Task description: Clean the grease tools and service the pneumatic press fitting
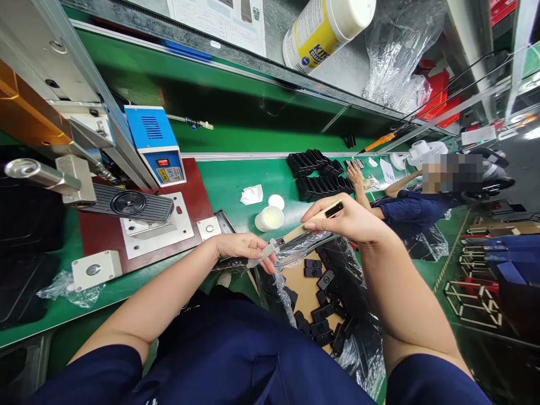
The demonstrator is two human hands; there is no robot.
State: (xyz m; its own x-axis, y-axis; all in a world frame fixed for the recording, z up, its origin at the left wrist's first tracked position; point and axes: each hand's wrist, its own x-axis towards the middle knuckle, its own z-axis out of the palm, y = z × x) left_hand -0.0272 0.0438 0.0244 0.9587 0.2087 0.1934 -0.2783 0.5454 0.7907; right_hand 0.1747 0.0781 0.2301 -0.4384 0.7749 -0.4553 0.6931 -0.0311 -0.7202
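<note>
My right hand (343, 218) is closed around the wooden handle of a small brush (314, 221) that slants down to the left. Its pale tip meets my left hand (244, 249), whose fingers pinch a small part I cannot make out, partly wrapped in clear plastic. Both hands hover above the front edge of the green bench (228, 185). Just beyond them stands a small white tub (270, 218) with its lid (276, 201) lying beside it. Below my hands a plastic-lined cardboard box (314, 295) holds several small black parts.
A press fixture on a red plate (139, 222) carries a black ribbed speaker part (129, 204), with a blue control box (155, 143) behind it. A crumpled white wipe (252, 194) lies nearby. Farther right, another person's hand (355, 175) rests by stacked black parts (318, 171).
</note>
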